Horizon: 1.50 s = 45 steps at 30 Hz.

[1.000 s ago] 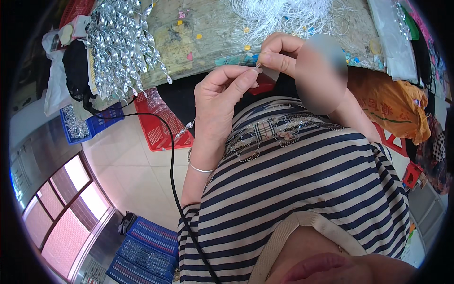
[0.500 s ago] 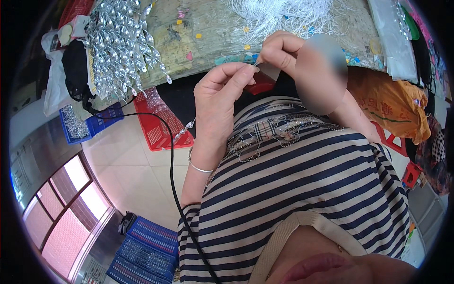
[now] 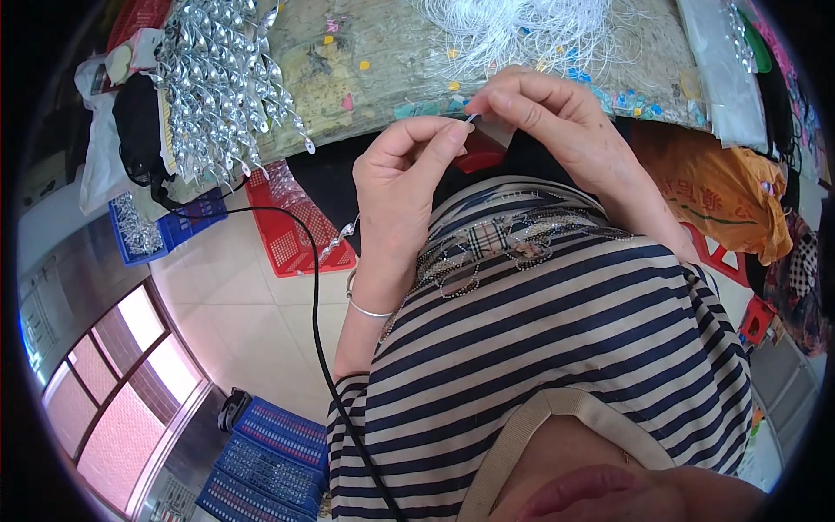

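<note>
Over my lap, just off the table's near edge, both hands meet at their fingertips. My left hand (image 3: 400, 174) is closed, thumb and forefinger pinching the end of a thin whitish string (image 3: 471, 119). My right hand (image 3: 565, 126) pinches the same short piece from the other side; the rest of it is hidden by the fingers. A twisted silver strip (image 3: 341, 239) shows beside my left wrist, and I cannot tell what it hangs from. Beyond the hands, a loose heap of white strings (image 3: 522, 39) lies on the worn table (image 3: 365, 96).
Many silver twisted strips (image 3: 217, 87) cover the table's left end. Clear plastic bags (image 3: 726, 78) lie at its right. Below are a red basket (image 3: 283, 230), a blue basket (image 3: 196, 222) and an orange bag (image 3: 713, 191). A black cable (image 3: 317, 304) runs past my left arm.
My right hand has shifted slightly down, its fingers curling nearer together. A little more of the string shows between the fingertips. My left hand has barely moved.
</note>
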{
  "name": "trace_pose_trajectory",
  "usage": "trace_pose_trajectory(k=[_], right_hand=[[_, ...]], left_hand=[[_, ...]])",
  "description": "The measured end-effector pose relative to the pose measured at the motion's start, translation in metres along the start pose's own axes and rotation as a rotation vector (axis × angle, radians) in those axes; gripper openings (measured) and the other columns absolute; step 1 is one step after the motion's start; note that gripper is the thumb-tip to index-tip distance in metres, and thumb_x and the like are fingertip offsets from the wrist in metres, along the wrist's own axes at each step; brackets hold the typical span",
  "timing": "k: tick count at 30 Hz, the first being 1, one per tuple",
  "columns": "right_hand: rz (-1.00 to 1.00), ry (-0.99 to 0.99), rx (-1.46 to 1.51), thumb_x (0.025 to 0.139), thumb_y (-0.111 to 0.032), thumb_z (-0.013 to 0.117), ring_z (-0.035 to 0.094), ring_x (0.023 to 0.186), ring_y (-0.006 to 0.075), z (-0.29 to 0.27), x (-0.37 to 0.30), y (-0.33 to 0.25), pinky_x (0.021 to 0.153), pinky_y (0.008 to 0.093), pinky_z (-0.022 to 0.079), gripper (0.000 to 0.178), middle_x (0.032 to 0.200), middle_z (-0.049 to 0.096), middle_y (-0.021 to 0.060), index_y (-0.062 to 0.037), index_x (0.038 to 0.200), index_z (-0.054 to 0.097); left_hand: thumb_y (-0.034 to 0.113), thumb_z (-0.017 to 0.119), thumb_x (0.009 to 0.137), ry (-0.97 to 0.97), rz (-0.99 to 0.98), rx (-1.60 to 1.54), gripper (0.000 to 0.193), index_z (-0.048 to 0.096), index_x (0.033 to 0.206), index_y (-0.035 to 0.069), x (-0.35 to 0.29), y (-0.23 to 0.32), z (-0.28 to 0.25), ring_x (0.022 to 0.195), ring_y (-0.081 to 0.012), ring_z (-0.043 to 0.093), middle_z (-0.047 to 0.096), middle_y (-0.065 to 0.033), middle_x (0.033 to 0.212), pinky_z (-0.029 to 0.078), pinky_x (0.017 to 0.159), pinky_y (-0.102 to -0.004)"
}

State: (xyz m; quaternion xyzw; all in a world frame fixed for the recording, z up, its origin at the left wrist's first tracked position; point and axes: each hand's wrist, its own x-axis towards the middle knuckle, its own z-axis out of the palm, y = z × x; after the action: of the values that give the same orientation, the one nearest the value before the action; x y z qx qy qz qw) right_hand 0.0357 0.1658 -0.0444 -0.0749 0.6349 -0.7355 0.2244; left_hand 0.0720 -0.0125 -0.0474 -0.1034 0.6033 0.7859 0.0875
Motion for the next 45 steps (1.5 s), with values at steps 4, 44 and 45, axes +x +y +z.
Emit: trace_pose_trajectory(k=[4, 44, 45], right_hand=[[0.032, -0.023, 0.033, 0.094, -0.022, 0.055, 0.055, 0.085, 0.0072, -0.002, 0.0, -0.001, 0.079, 0.0218, 0.043, 0.023, 0.092, 0.061, -0.0001, -0.0025, 0.099, 0.067], [-0.696, -0.054, -0.827, 0.083, -0.002, 0.062, 0.061, 0.089, 0.0249, 0.008, 0.005, -0.011, 0.079, 0.031, 0.047, 0.008, 0.1, 0.063, 0.01, -0.0021, 0.09, 0.058], [-0.703, -0.053, -0.858, 0.081, -0.002, 0.063, 0.061, 0.09, 0.0251, 0.009, 0.004, -0.011, 0.079, 0.0315, 0.047, 0.01, 0.101, 0.062, 0.01, -0.0021, 0.09, 0.058]], left_hand=[[0.005, 0.066, 0.084, -0.005, 0.126, 0.132, 0.009, 0.067, 0.091, -0.001, 0.001, -0.003, -0.003, 0.077, -0.0074, 0.057, 0.065, -0.003, 0.083, 0.044, 0.072, -0.0205], [0.005, 0.066, 0.084, -0.02, 0.071, 0.022, 0.015, 0.067, 0.097, -0.002, 0.002, -0.006, -0.007, 0.067, -0.006, 0.052, 0.066, -0.0054, 0.082, 0.038, 0.06, -0.0186], [0.006, 0.066, 0.084, -0.023, 0.058, -0.059, 0.016, 0.066, 0.098, -0.003, 0.002, -0.007, -0.008, 0.067, -0.0065, 0.052, 0.066, -0.0058, 0.082, 0.038, 0.06, -0.0188]])
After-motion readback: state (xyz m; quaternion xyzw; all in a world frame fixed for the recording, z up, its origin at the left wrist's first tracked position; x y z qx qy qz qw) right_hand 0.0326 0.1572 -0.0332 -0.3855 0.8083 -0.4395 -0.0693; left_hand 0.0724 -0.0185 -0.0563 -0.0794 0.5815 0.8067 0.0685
